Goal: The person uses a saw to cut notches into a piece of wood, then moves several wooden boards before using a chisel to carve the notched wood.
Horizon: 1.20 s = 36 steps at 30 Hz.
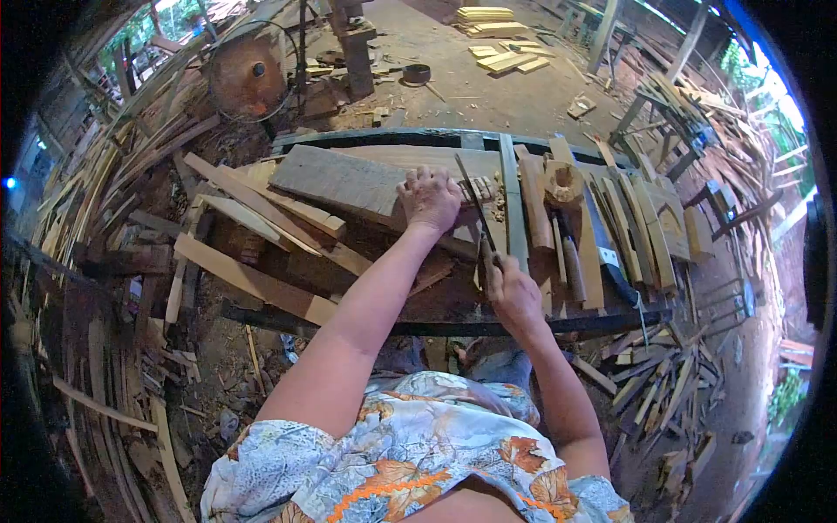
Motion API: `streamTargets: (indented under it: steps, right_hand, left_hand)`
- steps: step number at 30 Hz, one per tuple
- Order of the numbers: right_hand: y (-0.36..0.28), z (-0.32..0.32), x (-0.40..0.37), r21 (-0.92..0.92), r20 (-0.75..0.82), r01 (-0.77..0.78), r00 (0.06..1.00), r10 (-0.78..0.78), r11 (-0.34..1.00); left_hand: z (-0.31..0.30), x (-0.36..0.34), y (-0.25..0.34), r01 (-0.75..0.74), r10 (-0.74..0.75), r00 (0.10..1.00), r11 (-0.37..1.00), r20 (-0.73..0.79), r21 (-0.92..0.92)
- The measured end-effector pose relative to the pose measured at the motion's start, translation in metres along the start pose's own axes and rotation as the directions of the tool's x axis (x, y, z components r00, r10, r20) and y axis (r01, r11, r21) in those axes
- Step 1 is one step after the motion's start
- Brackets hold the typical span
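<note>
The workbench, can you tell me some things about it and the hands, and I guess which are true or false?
1. The left hand rests on a grey plank. True.
2. The right hand holds nothing. False: it grips the handle of a long thin tool.
3. A round wooden piece with a hole lies on the workbench. True.
4. The person wears gloves. False: both hands are bare.
5. The big rusty disc lies on the workbench. False: it stands on the ground beyond it.
</note>
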State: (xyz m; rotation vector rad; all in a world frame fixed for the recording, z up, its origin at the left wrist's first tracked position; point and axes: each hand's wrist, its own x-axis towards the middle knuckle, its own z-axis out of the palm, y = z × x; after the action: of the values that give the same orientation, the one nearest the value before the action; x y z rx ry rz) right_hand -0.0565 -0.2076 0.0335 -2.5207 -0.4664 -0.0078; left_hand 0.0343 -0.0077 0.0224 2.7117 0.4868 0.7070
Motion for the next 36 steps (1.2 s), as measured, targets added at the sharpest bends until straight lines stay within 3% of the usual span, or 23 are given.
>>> streamTargets:
  steps: [4,6,12,15,17,22,25,27,31,34,36]
  right_hand:
    - [0.007,-0.017,-0.046,0.016,0.013,0.041,0.999,-0.041,0.999]
    - [0.008,-0.022,-0.05,-0.021,0.077,-0.045,0.996,0.046,0.999]
    - [-0.002,0.005,0.034,-0.034,0.01,0.035,0.999,-0.034,0.999]
    - [-0.003,0.021,0.068,-0.026,-0.07,0.105,0.992,-0.106,0.994]
    - [0.0,0.028,0.068,-0.056,-0.107,0.108,0.988,-0.113,0.993]
    - [0.008,-0.008,-0.023,-0.015,0.045,0.012,0.999,-0.011,1.0]
    - [0.017,-0.017,-0.051,0.024,0.033,-0.004,0.999,0.003,1.0]
    - [0.012,-0.02,-0.035,-0.019,0.044,-0.013,0.999,0.013,1.0]
    - [0.001,0.0,0.035,-0.092,-0.032,0.112,0.993,-0.115,0.989]
    - [-0.003,0.018,0.074,-0.116,-0.074,0.11,0.99,-0.119,0.987]
    - [-0.002,0.016,0.067,-0.112,-0.088,0.197,0.974,-0.207,0.974]
  left_hand:
    - [-0.001,0.003,0.001,0.004,-0.004,1.0,1.0,-0.005,-0.005]
    - [0.001,0.002,0.0,-0.022,0.022,1.0,1.0,0.019,-0.016]
    - [0.003,0.004,-0.004,-0.056,0.06,0.997,0.996,0.047,-0.074]
    - [0.001,0.001,-0.001,-0.077,0.078,0.995,0.997,-0.055,0.021]
    - [0.002,0.003,-0.001,-0.062,0.063,0.997,0.998,-0.043,0.024]
    - [-0.002,0.002,0.002,-0.044,0.045,0.996,0.999,-0.08,0.022]
    - [0.002,0.002,0.0,-0.062,0.062,0.996,0.998,-0.06,-0.006]
    - [0.004,0.003,-0.002,-0.127,0.122,0.988,0.991,-0.091,-0.045]
    - [0.0,0.002,0.0,-0.136,0.135,0.989,0.99,-0.06,-0.026]
    - [0.007,0.002,-0.002,-0.141,0.138,0.981,0.99,-0.134,-0.014]
    - [0.01,0.002,-0.003,-0.134,0.129,0.981,0.991,-0.146,-0.025]
